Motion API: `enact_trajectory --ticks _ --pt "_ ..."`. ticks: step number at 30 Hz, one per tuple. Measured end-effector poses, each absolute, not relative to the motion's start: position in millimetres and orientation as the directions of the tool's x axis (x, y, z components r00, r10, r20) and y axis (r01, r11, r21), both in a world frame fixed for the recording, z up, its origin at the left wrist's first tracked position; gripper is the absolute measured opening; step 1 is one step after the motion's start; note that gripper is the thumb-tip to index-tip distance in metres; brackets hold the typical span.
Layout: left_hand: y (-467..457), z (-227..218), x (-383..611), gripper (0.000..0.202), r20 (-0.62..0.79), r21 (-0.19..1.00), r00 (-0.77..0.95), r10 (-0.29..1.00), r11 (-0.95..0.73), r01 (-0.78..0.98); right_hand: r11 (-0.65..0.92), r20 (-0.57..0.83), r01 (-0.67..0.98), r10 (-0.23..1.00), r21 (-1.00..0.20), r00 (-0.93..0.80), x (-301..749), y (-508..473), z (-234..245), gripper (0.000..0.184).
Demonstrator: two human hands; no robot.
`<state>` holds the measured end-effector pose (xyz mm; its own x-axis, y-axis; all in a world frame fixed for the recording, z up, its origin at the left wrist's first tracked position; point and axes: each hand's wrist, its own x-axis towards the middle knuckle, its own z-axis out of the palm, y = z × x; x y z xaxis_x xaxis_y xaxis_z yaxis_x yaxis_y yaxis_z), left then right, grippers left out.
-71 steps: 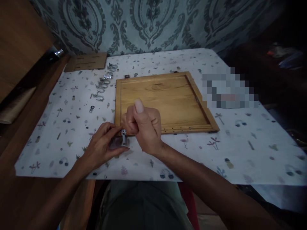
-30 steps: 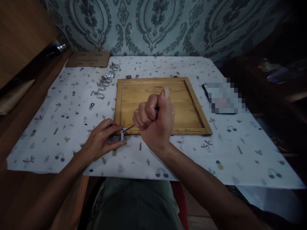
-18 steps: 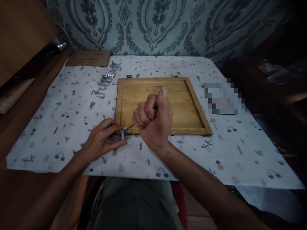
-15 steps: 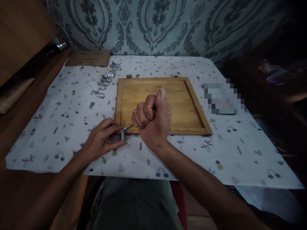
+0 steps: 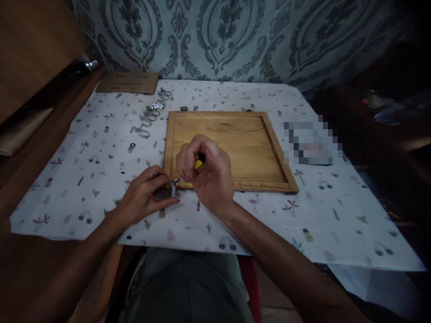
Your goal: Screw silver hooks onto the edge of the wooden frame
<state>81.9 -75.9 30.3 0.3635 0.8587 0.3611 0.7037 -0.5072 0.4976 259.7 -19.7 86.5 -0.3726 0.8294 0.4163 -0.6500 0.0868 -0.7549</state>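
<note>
A framed wooden panel (image 5: 232, 130) lies on the patterned tablecloth. At its near left corner my left hand (image 5: 144, 190) pinches a small metal hinge (image 5: 174, 189) between thumb and fingers. My right hand (image 5: 213, 175) is closed around a screwdriver (image 5: 199, 162); part of its yellow and black handle shows inside the curled fingers. In the current view the shaft is mostly hidden by the hand, and the tip, close to the hinge, is hard to make out.
Several metal hinges (image 5: 148, 117) lie in a row left of the panel. Flat cardboard (image 5: 128, 83) rests at the back left. A blurred-out item (image 5: 311, 142) lies to the right. A small dark ring-shaped piece (image 5: 131, 147) sits near the hinges. The table's front edge runs close to my body.
My right hand has rotated around the screwdriver and shifted slightly left, exposing the yellow handle. My left hand keeps its pinch on the hinge. The view has moved slightly.
</note>
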Motion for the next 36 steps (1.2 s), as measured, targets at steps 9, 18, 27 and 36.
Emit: enact_trajectory --ticks 9,18,27,36 --pt "-75.4 28.4 83.2 0.036 0.41 0.459 0.35 0.842 -0.523 0.718 0.246 0.489 -0.487 0.736 -0.838 -0.469 265.9 -17.3 85.4 0.021" --pt "-75.3 25.4 82.5 0.038 0.428 0.46 0.346 0.835 -0.531 0.712 0.432 0.52 -0.313 0.798 -0.846 -0.304 265.1 -11.2 87.9 0.024" --pt "-75.2 24.5 80.8 0.039 0.376 0.522 0.339 0.863 -0.499 0.692 0.286 0.412 -0.334 0.813 -0.898 -0.412 270.6 -13.2 89.3 0.028" --pt "-75.3 27.4 82.4 0.035 0.378 0.512 0.333 0.864 -0.495 0.702 0.208 0.391 -0.409 0.808 -0.889 -0.441 269.8 -14.1 91.4 0.026"
